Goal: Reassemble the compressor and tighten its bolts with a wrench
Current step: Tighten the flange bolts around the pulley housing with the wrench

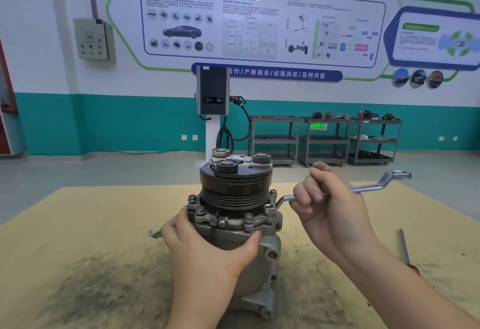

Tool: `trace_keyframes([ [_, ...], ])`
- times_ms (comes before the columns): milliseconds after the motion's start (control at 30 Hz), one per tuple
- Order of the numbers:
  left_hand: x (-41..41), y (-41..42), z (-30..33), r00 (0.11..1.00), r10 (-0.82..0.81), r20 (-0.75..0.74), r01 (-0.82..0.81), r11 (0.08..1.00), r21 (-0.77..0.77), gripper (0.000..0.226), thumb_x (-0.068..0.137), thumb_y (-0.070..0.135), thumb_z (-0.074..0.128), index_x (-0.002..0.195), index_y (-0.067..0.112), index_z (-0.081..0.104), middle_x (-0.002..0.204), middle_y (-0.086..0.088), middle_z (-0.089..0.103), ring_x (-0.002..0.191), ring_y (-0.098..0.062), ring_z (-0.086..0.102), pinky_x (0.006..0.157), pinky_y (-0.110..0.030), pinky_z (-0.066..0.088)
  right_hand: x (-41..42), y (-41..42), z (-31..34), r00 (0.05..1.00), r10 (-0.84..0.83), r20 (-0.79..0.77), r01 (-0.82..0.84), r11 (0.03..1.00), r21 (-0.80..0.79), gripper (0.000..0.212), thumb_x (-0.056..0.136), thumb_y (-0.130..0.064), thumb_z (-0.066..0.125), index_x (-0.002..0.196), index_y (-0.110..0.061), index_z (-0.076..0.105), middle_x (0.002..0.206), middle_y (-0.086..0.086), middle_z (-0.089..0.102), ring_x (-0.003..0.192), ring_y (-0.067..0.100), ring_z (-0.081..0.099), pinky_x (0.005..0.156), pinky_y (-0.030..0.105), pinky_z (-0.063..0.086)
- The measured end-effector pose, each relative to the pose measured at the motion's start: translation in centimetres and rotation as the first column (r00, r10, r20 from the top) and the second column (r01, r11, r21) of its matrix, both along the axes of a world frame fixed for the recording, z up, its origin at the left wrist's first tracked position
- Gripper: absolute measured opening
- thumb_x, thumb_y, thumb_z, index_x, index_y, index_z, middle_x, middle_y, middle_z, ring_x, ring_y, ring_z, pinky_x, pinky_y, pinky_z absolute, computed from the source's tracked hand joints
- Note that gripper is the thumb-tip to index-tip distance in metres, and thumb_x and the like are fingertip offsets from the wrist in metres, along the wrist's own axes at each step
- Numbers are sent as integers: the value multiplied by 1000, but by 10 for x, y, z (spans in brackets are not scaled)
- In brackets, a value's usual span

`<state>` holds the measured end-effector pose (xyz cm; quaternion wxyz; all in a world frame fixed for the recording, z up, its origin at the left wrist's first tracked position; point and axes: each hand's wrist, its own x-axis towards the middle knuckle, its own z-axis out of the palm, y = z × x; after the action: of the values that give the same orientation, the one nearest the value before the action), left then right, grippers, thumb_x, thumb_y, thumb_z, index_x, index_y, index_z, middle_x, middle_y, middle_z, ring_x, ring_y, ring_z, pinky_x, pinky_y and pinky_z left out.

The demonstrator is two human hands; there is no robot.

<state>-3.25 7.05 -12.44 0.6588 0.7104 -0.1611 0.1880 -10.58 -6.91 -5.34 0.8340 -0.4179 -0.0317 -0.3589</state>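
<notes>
1 compressor (pixel 235 227) stands upright on the tan table (pixel 78 224), its black grooved pulley (pixel 235 188) on top. The clutch plate above the pulley carries 3 round dampers (pixel 226 166). Around the flange under the pulley 5 bolts (pixel 248 217) show. The left hand (pixel 207 248) wraps the compressor body from the near side, thumb pressed across the front just below the flange, fingers curled around the left side. The right hand (pixel 330 198) grips 1 chrome offset ring wrench (pixel 363 189) near its middle, fingers curled over the shaft; one ring end sits on a bolt at the right of the flange, the other ring end points up and away to the right. 1 small loose metal piece (pixel 153 233) lies on the table just left of the left hand. 1 screwdriver (pixel 405 248) lies at the right, well apart. A dark gritty smear covers the table's near left. 3 metal shelf carts (pixel 324 139) stand along the teal wall, beside 1 charging post (pixel 213 92)
</notes>
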Motion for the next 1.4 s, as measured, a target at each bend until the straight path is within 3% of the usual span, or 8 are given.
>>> trace_keyframes([
  [400,-3,2,-5,1000,28,10,-28,1000,-4,114,41,32,91,142,15,40,118,10,26,90,12,31,89,-9,24,9,-16,1,933,350,-86,-327,922,208,11,79,-4,49,86,-12,47,41,-5,27,36,8,36,33,17,31],
  [567,-2,1,-6,998,61,21,-61,998,9,112,42,21,96,141,13,43,119,8,28,90,13,29,89,-10,24,2,-13,4,975,220,-20,-220,975,-23,13,86,-4,43,85,-11,54,38,-4,28,34,10,34,32,19,31],
  [733,-6,6,-4,1000,22,14,-23,999,43,116,40,39,90,142,18,38,117,12,25,79,28,35,90,-16,27,-4,3,-9,991,-54,126,65,995,-79,30,95,4,30,80,-7,54,39,0,30,33,16,37,37,18,30],
  [800,-7,9,-3,1000,7,23,-8,997,74,118,40,48,86,142,19,36,116,12,24,82,17,35,92,-18,27,-10,14,-15,970,-122,210,155,977,-147,22,94,4,33,84,-5,51,40,1,34,35,19,43,39,20,34],
  [967,-11,10,-4,999,-18,29,15,993,117,118,42,61,77,143,20,32,122,10,25,109,6,30,97,-19,28,-26,46,-28,860,-344,378,510,627,-589,15,95,-12,42,92,-16,57,55,-5,56,50,19,57,49,26,46],
  [1033,-13,12,-4,999,-48,5,47,991,127,120,41,69,75,143,24,30,124,11,25,117,-2,36,98,-24,33,-29,58,-22,812,-403,422,582,520,-625,13,92,-17,46,94,-23,58,59,-1,61,50,18,59,47,32,48],
  [1200,-13,15,-4,997,-71,32,65,986,156,112,49,62,75,143,24,29,121,14,22,112,-1,35,98,-20,27,-24,42,25,825,-438,357,555,744,-372,16,95,-2,41,98,-18,43,44,-2,52,41,17,59,40,23,41],
  [1400,-12,17,-3,994,-104,20,98,977,187,124,40,79,62,145,26,24,120,20,18,111,1,32,98,-19,27,-8,10,20,921,-380,80,388,914,-122,9,102,-25,48,100,-17,47,40,-3,41,35,14,53,34,17,31],
])
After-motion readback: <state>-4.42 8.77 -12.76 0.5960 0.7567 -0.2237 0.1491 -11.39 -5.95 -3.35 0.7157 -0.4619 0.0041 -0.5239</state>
